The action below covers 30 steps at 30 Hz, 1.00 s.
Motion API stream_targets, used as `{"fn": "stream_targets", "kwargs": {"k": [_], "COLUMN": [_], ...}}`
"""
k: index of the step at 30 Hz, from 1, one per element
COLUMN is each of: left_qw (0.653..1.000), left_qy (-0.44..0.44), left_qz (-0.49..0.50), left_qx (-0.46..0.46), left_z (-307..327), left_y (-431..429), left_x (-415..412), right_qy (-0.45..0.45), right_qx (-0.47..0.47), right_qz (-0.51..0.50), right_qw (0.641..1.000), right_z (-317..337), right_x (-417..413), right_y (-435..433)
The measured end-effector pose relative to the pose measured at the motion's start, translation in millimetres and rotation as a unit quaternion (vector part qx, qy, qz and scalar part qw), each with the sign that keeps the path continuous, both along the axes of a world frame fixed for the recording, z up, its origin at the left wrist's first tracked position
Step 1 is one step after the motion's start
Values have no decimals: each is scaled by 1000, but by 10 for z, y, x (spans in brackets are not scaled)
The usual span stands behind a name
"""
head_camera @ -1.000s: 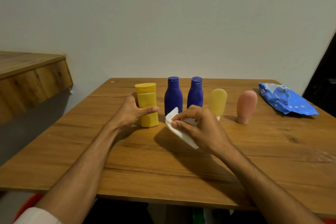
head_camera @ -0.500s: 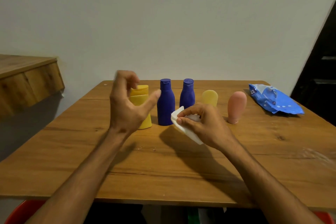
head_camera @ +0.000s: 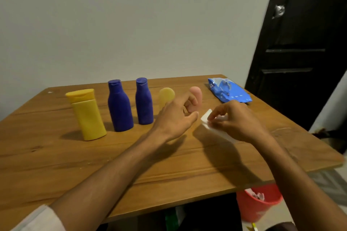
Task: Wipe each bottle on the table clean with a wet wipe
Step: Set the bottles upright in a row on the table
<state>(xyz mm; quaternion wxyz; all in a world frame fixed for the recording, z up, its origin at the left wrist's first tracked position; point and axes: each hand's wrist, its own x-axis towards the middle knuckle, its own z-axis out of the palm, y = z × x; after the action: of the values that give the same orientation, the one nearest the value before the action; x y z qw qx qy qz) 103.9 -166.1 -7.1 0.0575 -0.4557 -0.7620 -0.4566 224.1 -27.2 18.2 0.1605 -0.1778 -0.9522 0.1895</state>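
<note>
1. Just beyond the left hand [head_camera: 174, 116], which is being held spread above the surface [head_camera: 56, 155], the pink bottle [head_camera: 197, 93] is being partly hidden.
2. The wet wipe [head_camera: 205, 121] is being pinched by the right hand [head_camera: 238, 120].

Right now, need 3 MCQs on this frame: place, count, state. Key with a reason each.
1. Where does the blue wipes pack lie?
A. far right corner of the table
B. between the blue bottles
C. in the bin

2. How many bottles stand on the table?
A. three
B. seven
C. five

3. What is the right hand doing?
A. resting flat, empty
B. pinching the wet wipe
C. gripping a cap

1 A: it lies at that corner.
2 C: yellow bottle, larger blue bottle, smaller blue bottle, pale yellow bottle, pink bottle.
3 B: it pinches the wipe's edge.
</note>
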Motion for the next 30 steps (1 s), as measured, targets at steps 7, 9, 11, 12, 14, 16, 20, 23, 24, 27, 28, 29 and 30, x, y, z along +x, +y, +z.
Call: {"fn": "stream_targets", "kwargs": {"k": [7, 9, 11, 12, 14, 16, 20, 23, 24, 27, 28, 29, 30], "left_qw": [999, 999, 999, 999, 999, 998, 998, 997, 997, 997, 997, 997, 997], "left_qy": [-2, -4, -5, -4, -3, -3, 13, 24, 27, 46, 57, 64, 68], "left_qz": [-31, -36, -38, -38, -40, -46, -47, -45, -42, -16, -5, 1, 2], "left_qx": [-25, -31, -33, -32, -32, -39, -48, -59, -59, -56, -55, -52, -49], "left_z": [7, 19, 26, 29, 38, 54, 80, 101, 115, 185, 223, 271, 331], "left_y": [477, 589, 681, 730, 813, 871, 947, 941, 931, 877, 857, 830, 796], "left_x": [138, 197, 247, 269, 305, 338, 378, 365, 347, 245, 199, 142, 85], "right_qy": [-130, -146, -149, -144, -141, -149, -165, -166, -159, -117, -102, -89, -76], "right_qx": [24, 17, 12, 12, 16, 26, 21, 18, 24, 50, 55, 58, 63], "right_qz": [-48, -64, -86, -98, -117, -129, -138, -143, -149, -157, -151, -143, -134], "right_qw": [990, 987, 985, 985, 983, 980, 976, 976, 976, 979, 982, 984, 986], "right_z": [106, 103, 92, 87, 83, 73, 57, 60, 72, 144, 176, 208, 242], "right_x": [335, 376, 402, 417, 441, 445, 468, 483, 469, 352, 295, 227, 158], "right_y": [469, 549, 610, 635, 666, 685, 730, 748, 746, 715, 698, 676, 649]}}
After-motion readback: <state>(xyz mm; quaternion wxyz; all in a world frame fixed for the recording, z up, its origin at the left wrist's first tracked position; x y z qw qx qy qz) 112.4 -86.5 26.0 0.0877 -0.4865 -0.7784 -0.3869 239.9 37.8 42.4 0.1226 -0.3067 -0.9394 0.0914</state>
